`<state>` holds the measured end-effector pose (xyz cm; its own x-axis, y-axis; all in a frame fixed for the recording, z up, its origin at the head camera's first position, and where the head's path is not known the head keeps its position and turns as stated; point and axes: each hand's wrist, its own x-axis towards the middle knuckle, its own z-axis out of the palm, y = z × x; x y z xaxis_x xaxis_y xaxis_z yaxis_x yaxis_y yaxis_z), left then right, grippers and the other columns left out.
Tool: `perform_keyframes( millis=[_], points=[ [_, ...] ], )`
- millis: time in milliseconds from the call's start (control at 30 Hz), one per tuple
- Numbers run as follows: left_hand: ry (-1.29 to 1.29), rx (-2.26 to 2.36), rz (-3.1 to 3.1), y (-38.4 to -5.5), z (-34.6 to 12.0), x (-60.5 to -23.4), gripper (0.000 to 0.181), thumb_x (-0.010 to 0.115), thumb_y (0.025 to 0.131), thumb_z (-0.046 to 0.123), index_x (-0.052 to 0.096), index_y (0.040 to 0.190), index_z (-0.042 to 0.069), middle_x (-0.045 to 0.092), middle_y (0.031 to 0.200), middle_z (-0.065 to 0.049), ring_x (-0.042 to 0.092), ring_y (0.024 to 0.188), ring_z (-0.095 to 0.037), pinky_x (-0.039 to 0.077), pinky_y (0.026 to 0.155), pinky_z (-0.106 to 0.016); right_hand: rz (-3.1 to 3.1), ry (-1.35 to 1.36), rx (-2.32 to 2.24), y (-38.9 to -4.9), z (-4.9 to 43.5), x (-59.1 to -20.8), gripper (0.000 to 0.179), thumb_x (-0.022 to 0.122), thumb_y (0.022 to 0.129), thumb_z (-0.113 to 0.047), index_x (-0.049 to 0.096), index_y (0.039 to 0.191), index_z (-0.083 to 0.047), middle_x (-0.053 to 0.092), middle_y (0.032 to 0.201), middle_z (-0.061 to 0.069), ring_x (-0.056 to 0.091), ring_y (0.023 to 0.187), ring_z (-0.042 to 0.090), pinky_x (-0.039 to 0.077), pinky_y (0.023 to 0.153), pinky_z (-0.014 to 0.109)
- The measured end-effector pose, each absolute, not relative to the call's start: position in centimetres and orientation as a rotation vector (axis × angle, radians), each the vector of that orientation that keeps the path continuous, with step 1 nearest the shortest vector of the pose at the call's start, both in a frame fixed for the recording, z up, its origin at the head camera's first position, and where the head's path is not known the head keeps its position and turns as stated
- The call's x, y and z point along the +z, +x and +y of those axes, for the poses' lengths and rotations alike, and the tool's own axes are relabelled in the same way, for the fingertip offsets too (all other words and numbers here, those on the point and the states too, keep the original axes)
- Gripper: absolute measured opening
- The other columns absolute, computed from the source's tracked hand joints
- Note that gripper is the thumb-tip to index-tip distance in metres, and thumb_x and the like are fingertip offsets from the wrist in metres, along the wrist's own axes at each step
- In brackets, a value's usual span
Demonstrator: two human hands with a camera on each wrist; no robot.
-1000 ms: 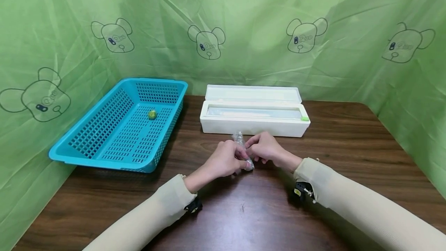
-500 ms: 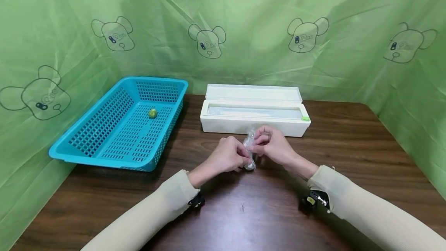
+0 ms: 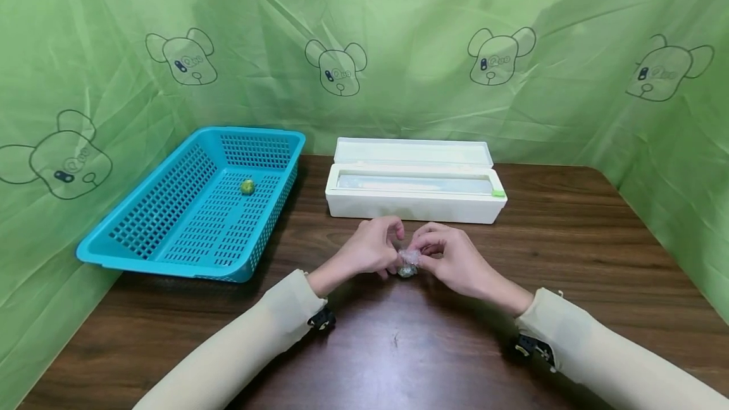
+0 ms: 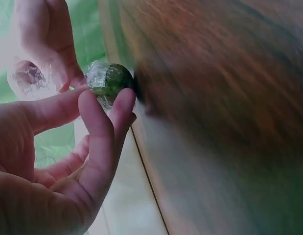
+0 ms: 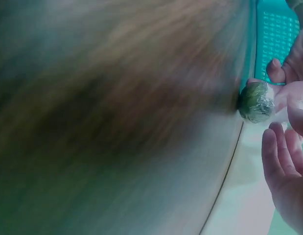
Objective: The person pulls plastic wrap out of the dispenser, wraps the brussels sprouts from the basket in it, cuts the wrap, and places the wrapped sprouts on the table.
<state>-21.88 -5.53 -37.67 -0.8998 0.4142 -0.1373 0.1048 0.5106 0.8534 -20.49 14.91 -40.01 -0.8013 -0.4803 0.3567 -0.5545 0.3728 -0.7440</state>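
A small round green fruit, partly covered in clear cling film, rests on the table between my hands. Its exact kind I cannot tell. My left hand holds the fruit with its fingertips from the left, seen closely in the left wrist view. On the other side my right hand pinches the gathered film above the fruit. The fruit's dark green side shows in the right wrist view, film stretched over it. Some film is hidden behind the fingers.
Behind the hands stands a long white cling film box, lid raised, with a green slider at its right end. At left lies a blue plastic basket holding a small yellow-green ball. Green cloth encloses the table.
The film, earlier a long twisted strip stretching away from me, is now bunched over the fruit. My right hand has shifted right and towards me; my left fingers have moved around the fruit.
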Motion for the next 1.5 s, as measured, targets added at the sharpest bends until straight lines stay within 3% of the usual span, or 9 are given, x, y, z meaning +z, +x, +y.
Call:
perform_keyframes(
  millis=[133, 300, 400, 567, 767, 1033, 1167, 1267, 1500],
  points=[
    [0.508, 1.277, 2.443, -21.7, -5.5, -37.6, 0.028, 0.070, 0.085, -0.014, 0.066, 0.103, 0.008, 0.072, 0.073, -0.012, 0.073, 0.064, -0.033, 0.060, 0.052, -0.041, -2.460, 1.043, 1.387, -19.9, 14.9, -40.2, 0.029, 0.079, 0.085, 0.015, 0.078, 0.087, -0.014, 0.074, 0.101, 0.000, 0.070, 0.097, 0.017, 0.061, 0.083, 0.035],
    [0.567, 1.220, 2.450, -21.5, -5.4, -37.6, 0.029, 0.064, 0.084, -0.015, 0.067, 0.095, 0.011, 0.072, 0.079, -0.009, 0.072, 0.066, -0.030, 0.059, 0.051, -0.037, -2.399, 1.154, 1.343, -19.4, 14.8, -40.4, 0.037, 0.071, 0.079, 0.026, 0.071, 0.089, -0.010, 0.074, 0.096, 0.000, 0.071, 0.090, 0.018, 0.062, 0.078, 0.034],
    [0.566, 1.224, 2.437, -21.5, -5.4, -37.6, 0.029, 0.063, 0.084, -0.016, 0.069, 0.095, 0.011, 0.072, 0.081, -0.007, 0.072, 0.068, -0.031, 0.059, 0.051, -0.036, -2.404, 1.193, 1.265, -19.2, 14.7, -40.4, 0.038, 0.068, 0.078, 0.028, 0.070, 0.100, -0.004, 0.071, 0.099, 0.002, 0.069, 0.089, 0.017, 0.061, 0.077, 0.034],
    [0.500, 1.289, 2.399, -21.6, -5.3, -37.9, 0.028, 0.066, 0.084, -0.016, 0.072, 0.094, 0.009, 0.073, 0.078, -0.007, 0.073, 0.068, -0.032, 0.061, 0.053, -0.039, -2.475, 1.179, 1.061, -18.9, 14.7, -40.1, 0.041, 0.071, 0.084, 0.016, 0.075, 0.121, -0.002, 0.064, 0.103, -0.003, 0.062, 0.090, 0.012, 0.057, 0.077, 0.036],
    [0.409, 1.378, 2.354, -21.7, -5.3, -38.2, 0.022, 0.070, 0.084, -0.015, 0.075, 0.084, 0.006, 0.074, 0.075, -0.007, 0.073, 0.066, -0.032, 0.061, 0.055, -0.039, -2.385, 1.155, 0.930, -18.3, 15.0, -40.3, 0.033, 0.074, 0.081, 0.014, 0.081, 0.105, -0.006, 0.066, 0.106, -0.001, 0.066, 0.094, 0.014, 0.057, 0.079, 0.031],
    [0.391, 1.415, 2.348, -21.2, -5.5, -37.8, 0.016, 0.071, 0.089, -0.010, 0.079, 0.085, 0.003, 0.076, 0.080, -0.006, 0.075, 0.073, -0.029, 0.062, 0.060, -0.036, -2.246, 1.282, 0.920, -17.8, 15.1, -40.5, 0.033, 0.076, 0.072, 0.025, 0.075, 0.087, -0.005, 0.073, 0.098, 0.004, 0.072, 0.088, 0.017, 0.058, 0.080, 0.021],
    [0.418, 1.320, 2.408, -20.7, -5.7, -37.3, 0.016, 0.068, 0.096, -0.003, 0.081, 0.093, 0.005, 0.076, 0.082, -0.004, 0.075, 0.068, -0.027, 0.061, 0.058, -0.034, -2.247, 1.293, 0.903, -17.5, 15.2, -40.6, 0.033, 0.078, 0.071, 0.025, 0.075, 0.087, -0.004, 0.075, 0.099, 0.006, 0.073, 0.088, 0.019, 0.058, 0.081, 0.023],
    [0.446, 1.266, 2.441, -20.5, -5.8, -37.2, 0.010, 0.072, 0.098, 0.007, 0.082, 0.097, 0.007, 0.076, 0.082, -0.003, 0.074, 0.064, -0.027, 0.059, 0.055, -0.034, -2.240, 1.297, 0.861, -17.3, 15.3, -40.6, 0.031, 0.080, 0.073, 0.022, 0.077, 0.089, -0.003, 0.074, 0.100, 0.006, 0.073, 0.089, 0.019, 0.059, 0.082, 0.025],
    [0.444, 1.302, 2.480, -20.2, -5.6, -37.5, 0.006, 0.081, 0.091, 0.002, 0.083, 0.095, 0.006, 0.077, 0.084, -0.003, 0.074, 0.063, -0.029, 0.058, 0.052, -0.031, -2.209, 1.344, 0.840, -16.8, 15.4, -40.7, 0.028, 0.082, 0.076, 0.018, 0.079, 0.092, -0.005, 0.069, 0.103, 0.003, 0.071, 0.090, 0.015, 0.057, 0.082, 0.021]
  ],
)
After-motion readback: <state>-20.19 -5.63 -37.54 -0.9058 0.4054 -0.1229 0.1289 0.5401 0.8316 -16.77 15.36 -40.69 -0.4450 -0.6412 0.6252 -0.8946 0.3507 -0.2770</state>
